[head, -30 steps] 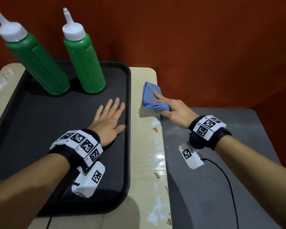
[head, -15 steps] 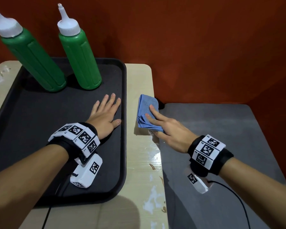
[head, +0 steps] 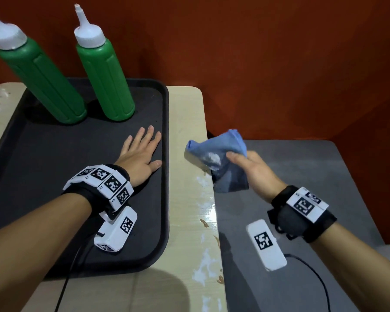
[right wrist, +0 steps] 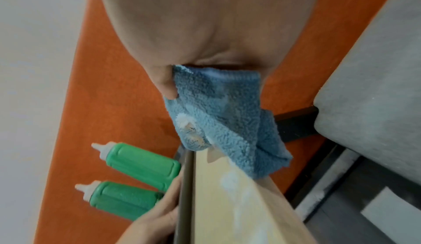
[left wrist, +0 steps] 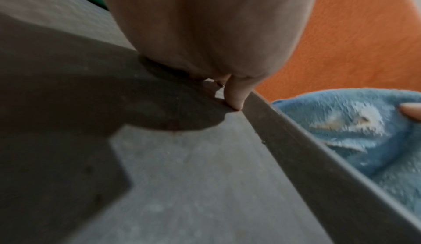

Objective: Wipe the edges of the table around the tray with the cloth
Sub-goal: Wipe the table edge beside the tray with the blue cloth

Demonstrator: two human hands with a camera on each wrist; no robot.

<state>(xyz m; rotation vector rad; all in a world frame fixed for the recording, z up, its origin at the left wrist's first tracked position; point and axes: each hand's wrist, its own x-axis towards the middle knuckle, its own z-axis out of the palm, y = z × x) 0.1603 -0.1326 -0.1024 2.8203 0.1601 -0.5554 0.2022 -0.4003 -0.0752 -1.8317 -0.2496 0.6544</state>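
My right hand [head: 245,163] grips a blue cloth [head: 218,158], lifted off the beige table [head: 187,199] above its right edge; a white and brown smear shows on the cloth [right wrist: 218,114]. The cloth [left wrist: 355,136] also shows past the tray rim in the left wrist view. A black tray [head: 54,165] covers most of the table. My left hand [head: 142,154] lies flat on the tray floor near its right rim, fingers straight. White and brown smears [head: 203,221] remain along the table's right strip.
Two green squeeze bottles [head: 106,79] with white nozzles stand at the back of the tray. A lower grey surface [head: 302,221] adjoins the table on the right. A dark red wall stands close behind. A black cable [head: 313,273] trails from my right wrist.
My right hand drew the cloth toward me along the right strip, then bunched it and lifted it off the table. The left hand stayed flat on the tray.
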